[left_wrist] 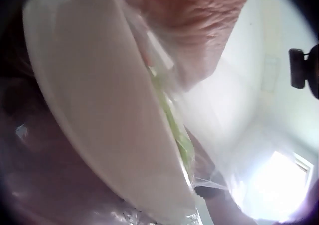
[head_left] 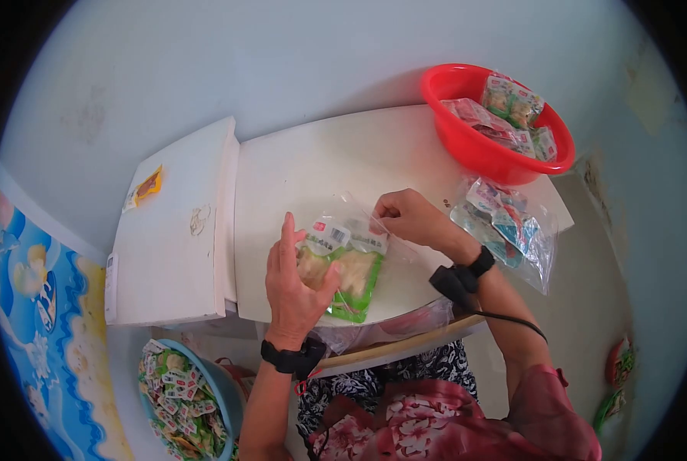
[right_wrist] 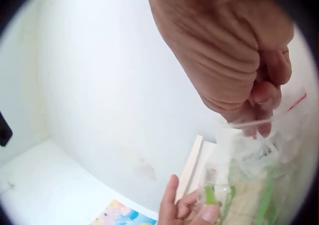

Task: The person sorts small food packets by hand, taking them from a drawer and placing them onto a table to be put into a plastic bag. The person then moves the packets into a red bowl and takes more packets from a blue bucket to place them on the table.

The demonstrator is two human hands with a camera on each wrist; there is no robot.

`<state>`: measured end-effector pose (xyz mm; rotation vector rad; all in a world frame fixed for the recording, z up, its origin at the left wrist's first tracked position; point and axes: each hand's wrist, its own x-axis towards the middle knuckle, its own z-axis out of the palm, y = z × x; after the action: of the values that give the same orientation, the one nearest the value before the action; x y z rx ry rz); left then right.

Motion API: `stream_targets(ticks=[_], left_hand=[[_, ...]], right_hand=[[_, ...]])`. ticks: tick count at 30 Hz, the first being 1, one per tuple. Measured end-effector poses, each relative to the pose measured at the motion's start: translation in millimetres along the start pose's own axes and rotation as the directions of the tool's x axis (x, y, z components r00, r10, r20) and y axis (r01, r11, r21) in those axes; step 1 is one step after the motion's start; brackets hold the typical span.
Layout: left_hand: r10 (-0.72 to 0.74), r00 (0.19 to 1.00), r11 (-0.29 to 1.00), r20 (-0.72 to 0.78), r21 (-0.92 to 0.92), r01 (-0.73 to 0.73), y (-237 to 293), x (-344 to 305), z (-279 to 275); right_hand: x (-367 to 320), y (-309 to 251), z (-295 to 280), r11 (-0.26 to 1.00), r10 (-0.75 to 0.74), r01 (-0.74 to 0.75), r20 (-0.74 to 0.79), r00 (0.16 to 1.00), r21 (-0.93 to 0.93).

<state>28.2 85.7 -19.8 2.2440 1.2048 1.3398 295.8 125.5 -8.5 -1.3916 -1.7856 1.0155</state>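
Note:
Two green-and-white food packets (head_left: 356,269) with pale contents lie side by side on the white table, inside a clear plastic bag (head_left: 351,207). My left hand (head_left: 293,288) holds their left side, thumb over the front of a packet and index finger pointing up. At the bag's upper right, the right hand (head_left: 412,219) pinches the clear film with curled fingers. In the right wrist view, its fingertips (right_wrist: 261,127) dip at the bag's rim, above the packets (right_wrist: 244,200). Seen from the left wrist, the packets' green edge (left_wrist: 172,120) lies close along the tabletop.
A red basin (head_left: 478,157) of bagged packets stands at the back right, with another clear bag of packets (head_left: 509,223) before it. A blue tub (head_left: 224,388) full of small packets sits lower left. On the raised white surface at left lies a yellow packet (head_left: 149,184).

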Motion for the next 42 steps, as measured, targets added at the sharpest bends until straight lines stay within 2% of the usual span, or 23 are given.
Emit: stream_targets(ticks=[3,6,9,12,15,18,21,23,24,27,30,32,33,36,38,39,41,42], left_hand=[[-0.059,0.998,0.998,-0.01,-0.012,0.059,0,-1,2],[-0.142,0.99,0.988,0.021,-0.057,0.143,10,1,1],[-0.161,0.987,0.986,0.016,-0.051,0.162,15,3,2],[-0.187,0.982,0.982,0.006,-0.025,0.187,16,2,5],[-0.183,0.983,0.983,-0.004,0.029,0.183,16,3,9],[-0.171,0.985,0.981,0.003,0.097,0.17,13,1,7],[-0.189,0.979,0.976,0.079,0.123,0.178,13,2,-2],[-0.206,0.967,0.974,0.153,0.125,0.188,10,6,-5],[-0.213,0.967,0.971,0.139,0.142,0.193,11,6,-4],[-0.24,0.967,0.953,0.088,0.212,0.217,13,4,-4],[-0.26,0.964,0.933,0.056,0.27,0.236,17,0,-2],[-0.265,0.963,0.934,0.059,0.264,0.241,14,-3,-2],[-0.225,0.974,0.938,0.036,0.278,0.206,14,-4,-3],[-0.114,0.993,0.944,-0.042,0.307,0.122,7,-10,-12],[-0.054,0.994,0.946,-0.097,0.315,0.082,2,-19,-22],[-0.056,0.991,0.964,-0.119,0.25,0.085,4,-25,-26],[-0.068,0.982,0.987,-0.176,0.13,0.091,9,-40,-37],[-0.077,0.989,0.992,-0.127,0.092,0.089,10,-49,-44]], right_hand=[[-19,-25,-18,0.999,0.033,-0.036,0.165,0.986,0.012],[-22,-14,-22,0.999,-0.044,0.037,0.278,0.959,0.029],[-18,-11,-18,0.991,-0.011,-0.032,0.315,0.949,0.131],[-14,-14,1,0.98,-0.117,0.058,0.311,0.943,0.192],[-15,-17,17,0.997,-0.069,0.057,0.291,0.954,0.051],[-22,-13,9,0.98,-0.198,0.2,0.202,0.959,0.009],[-27,-12,-5,0.973,-0.129,0.175,0.266,0.955,-0.154],[-25,-13,-3,0.933,-0.146,0.215,0.244,0.959,-0.287],[-22,-13,-3,0.906,-0.159,0.237,0.236,0.959,-0.352],[-14,-13,-5,0.962,-0.16,0.207,0.245,0.956,-0.176],[-15,-14,1,0.962,-0.121,0.148,0.127,0.984,-0.229],[-20,-13,10,0.959,-0.159,0.147,-0.032,0.987,-0.242],[-26,-13,15,0.958,-0.175,0.144,-0.11,0.978,-0.249],[-49,-31,16,0.981,-0.089,0.043,-0.239,0.967,-0.191],[-57,-28,17,0.957,-0.05,-0.024,-0.243,0.969,-0.289],[-61,-27,17,0.94,-0.032,-0.054,-0.244,0.969,-0.337],[-67,-14,20,0.958,-0.075,-0.024,-0.329,0.941,-0.287],[-71,-8,22,0.966,-0.097,-0.001,-0.364,0.927,-0.259]])
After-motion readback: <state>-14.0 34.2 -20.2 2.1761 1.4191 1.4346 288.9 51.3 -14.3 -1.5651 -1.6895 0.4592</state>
